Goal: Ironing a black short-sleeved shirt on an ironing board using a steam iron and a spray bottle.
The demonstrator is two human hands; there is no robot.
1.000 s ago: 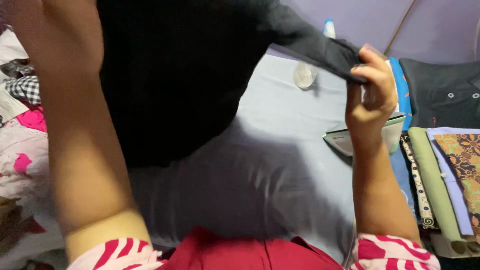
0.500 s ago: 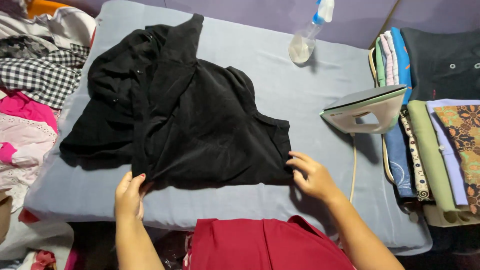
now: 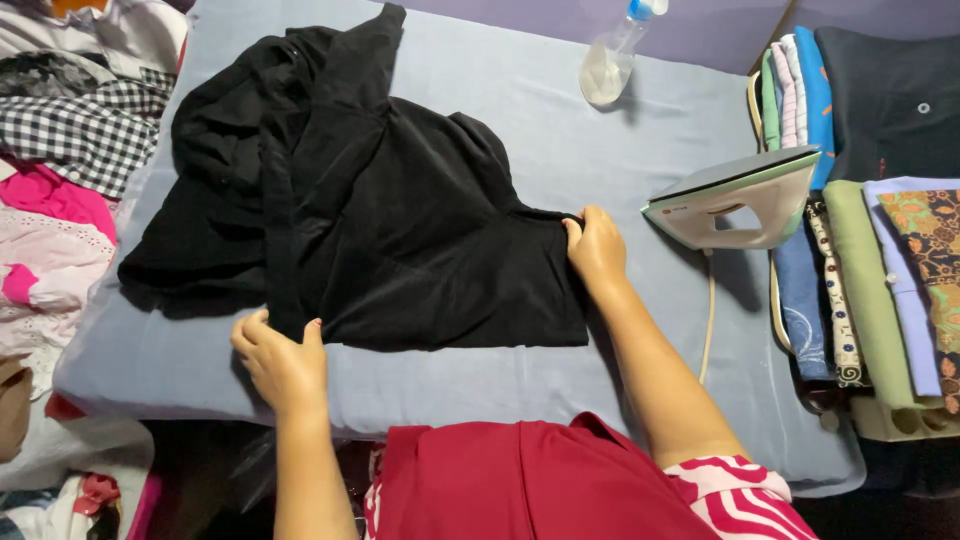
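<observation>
Far left: a heap of unpressed laundry, namely a black-and-white checked shirt [image 3: 85,125] above pink and pale floral pieces [image 3: 45,250], lying off the padded edge.

Work surface: a grey-blue ironing pad [image 3: 480,110], bare along its upper and right parts.

Item in hand: a black garment [image 3: 380,230], spread over the left and middle of the pad. Its near half lies fairly flat with a straight lower edge; its far-left part is bunched and folded over itself (collar or sleeve, cannot tell which).

Left hand [image 3: 282,362]: at the garment's near-left corner, fingers curled onto the cloth edge, pinching or pressing it; how firmly it grips is not clear from above.

Right hand [image 3: 597,248]: at the garment's right edge, fingers closed on a fold of the fabric, holding it taut toward the right.

Upper centre: a clear spray bottle [image 3: 612,60] with a blue and white cap, lying on the pad, apart from the garment.

Right of the hand: a pale green steam iron [image 3: 735,200], resting at the pad's right side, untouched, its cord trailing down.

Far right: a stack of folded clothes [image 3: 870,260] in blue, green, lilac and patterned cloth.

Progress, as judged: the garment is laid out and being smoothed; the bunched left part remains to be flattened, and pressing looks not yet begun.
</observation>
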